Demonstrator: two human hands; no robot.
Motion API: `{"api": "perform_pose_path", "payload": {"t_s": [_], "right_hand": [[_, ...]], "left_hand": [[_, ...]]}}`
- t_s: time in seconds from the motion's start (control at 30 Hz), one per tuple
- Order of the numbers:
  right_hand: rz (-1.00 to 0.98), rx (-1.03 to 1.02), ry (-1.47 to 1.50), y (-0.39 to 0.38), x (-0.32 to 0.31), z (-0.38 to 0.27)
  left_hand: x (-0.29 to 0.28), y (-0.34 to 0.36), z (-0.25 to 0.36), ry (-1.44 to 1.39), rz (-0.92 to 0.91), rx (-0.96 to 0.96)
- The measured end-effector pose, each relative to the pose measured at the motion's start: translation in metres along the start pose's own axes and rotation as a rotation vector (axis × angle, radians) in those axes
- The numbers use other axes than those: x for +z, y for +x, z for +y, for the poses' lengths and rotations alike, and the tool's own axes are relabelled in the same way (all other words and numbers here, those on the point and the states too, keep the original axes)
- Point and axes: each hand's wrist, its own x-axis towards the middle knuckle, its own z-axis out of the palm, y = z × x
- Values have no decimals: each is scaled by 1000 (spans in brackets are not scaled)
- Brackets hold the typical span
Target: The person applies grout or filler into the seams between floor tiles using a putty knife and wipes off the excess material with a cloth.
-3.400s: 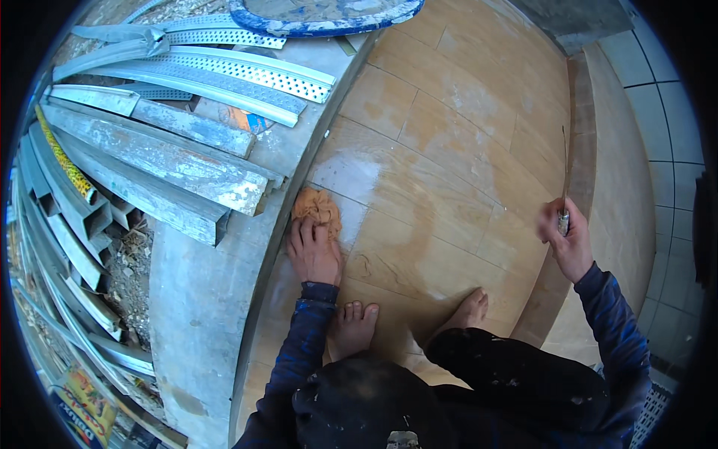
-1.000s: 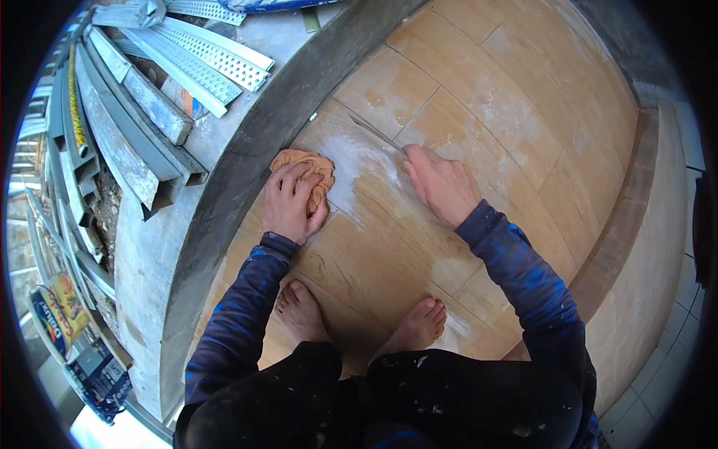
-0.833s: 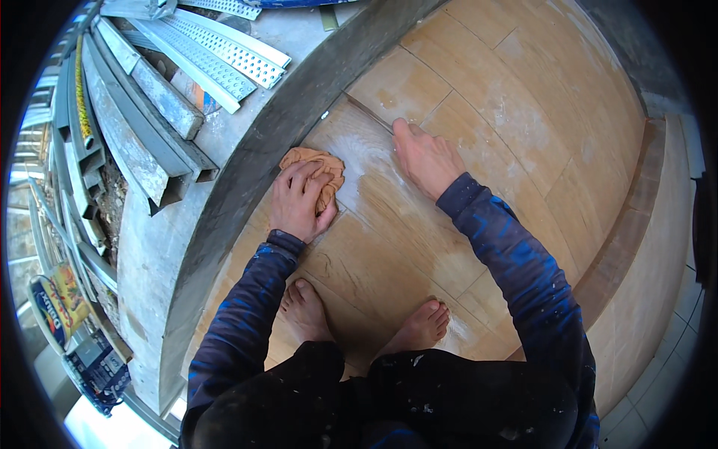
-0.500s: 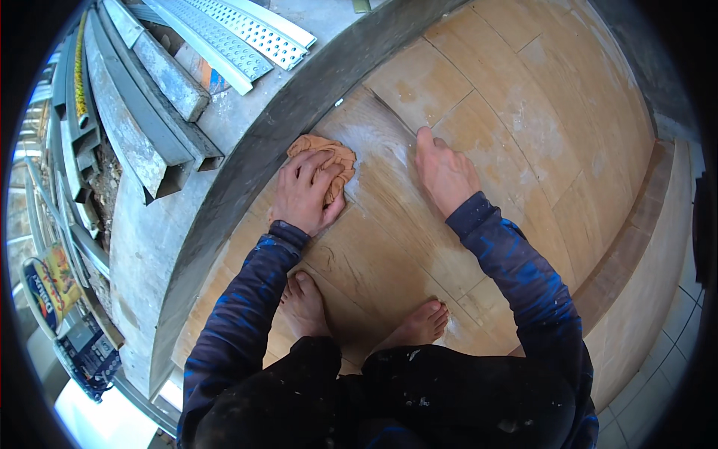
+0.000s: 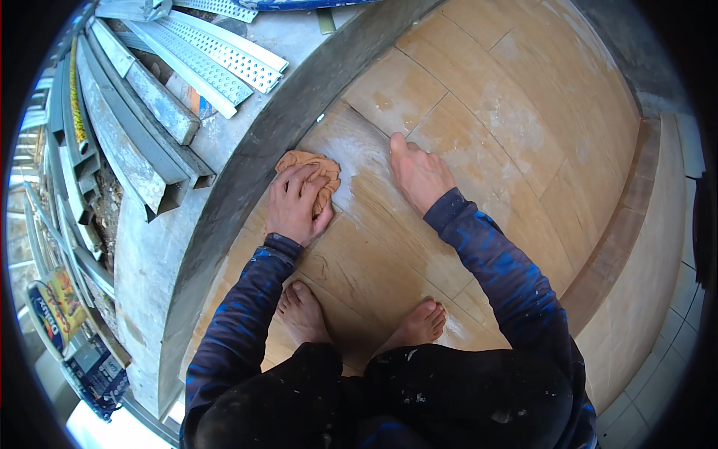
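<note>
On the wood-look tile floor [image 5: 508, 209], my left hand [image 5: 298, 203] presses a crumpled orange cloth [image 5: 314, 161] against the foot of a concrete step. To its right, my right hand [image 5: 419, 173] is closed low on the floor, gripping a slim scraper-like tool [image 5: 363, 118] whose blade points up-left along a tile joint. The handle is hidden under my fingers. A whitish smear [image 5: 351, 153] covers the tiles between my hands. My bare feet [image 5: 419, 325] are below my hands.
At left, the concrete step [image 5: 149, 284] bears perforated metal strips [image 5: 209, 52] and metal tubes [image 5: 127, 142]. Packaging [image 5: 60, 307] lies at lower left. A raised tiled edge [image 5: 613, 247] runs along the right, with paler tiles [image 5: 673, 314] beyond.
Since the oldest frame, my right hand has come from the right, where it held the tool raised, down-left onto the floor. My left hand stays on the cloth. The view has shifted.
</note>
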Motion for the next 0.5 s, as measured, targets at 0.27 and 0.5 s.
{"api": "perform_pose_path", "payload": {"t_s": [0.27,0.5], "right_hand": [[-2,-31,20,1,-9,7],[-22,12,-14,17,-4,3]], "left_hand": [[3,4,0,-16,-12,-2],[5,5,2,-23,2,1]]}}
